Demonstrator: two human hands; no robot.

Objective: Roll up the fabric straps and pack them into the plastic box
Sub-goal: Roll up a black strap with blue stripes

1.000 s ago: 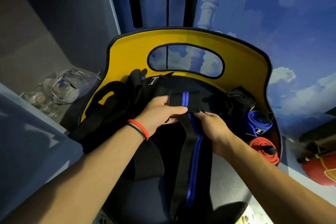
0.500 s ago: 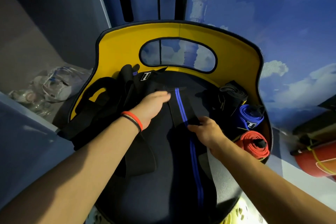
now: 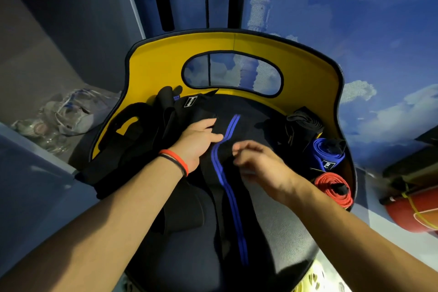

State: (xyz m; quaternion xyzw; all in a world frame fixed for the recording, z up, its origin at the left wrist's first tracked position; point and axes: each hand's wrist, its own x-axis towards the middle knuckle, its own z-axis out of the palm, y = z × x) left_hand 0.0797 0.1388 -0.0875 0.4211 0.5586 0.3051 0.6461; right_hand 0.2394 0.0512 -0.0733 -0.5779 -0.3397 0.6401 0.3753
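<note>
A long black strap with two blue stripes (image 3: 231, 197) lies unrolled down the middle of a dark seat, kinked where my hands meet. My left hand (image 3: 196, 142), with a red and a black wristband, presses flat on its far end. My right hand (image 3: 263, 168) is blurred, with its fingers curled on the strap's edge just right of the kink. At the seat's right side stand a rolled black strap (image 3: 301, 128), a rolled blue strap (image 3: 324, 154) and a rolled red strap (image 3: 334, 187). No plastic box is clearly in view.
The seat belongs to a chair with a yellow back (image 3: 156, 71) that has an oval cut-out. Loose black straps (image 3: 132, 140) are heaped on its left side. A clear plastic bundle (image 3: 59, 121) lies on the floor at left, and a red round object (image 3: 414, 213) at right.
The folded strap end that both hands held a second ago has been laid out flat along the seat. My left hand now presses it down, and my right hand has lifted and moved toward the kink.
</note>
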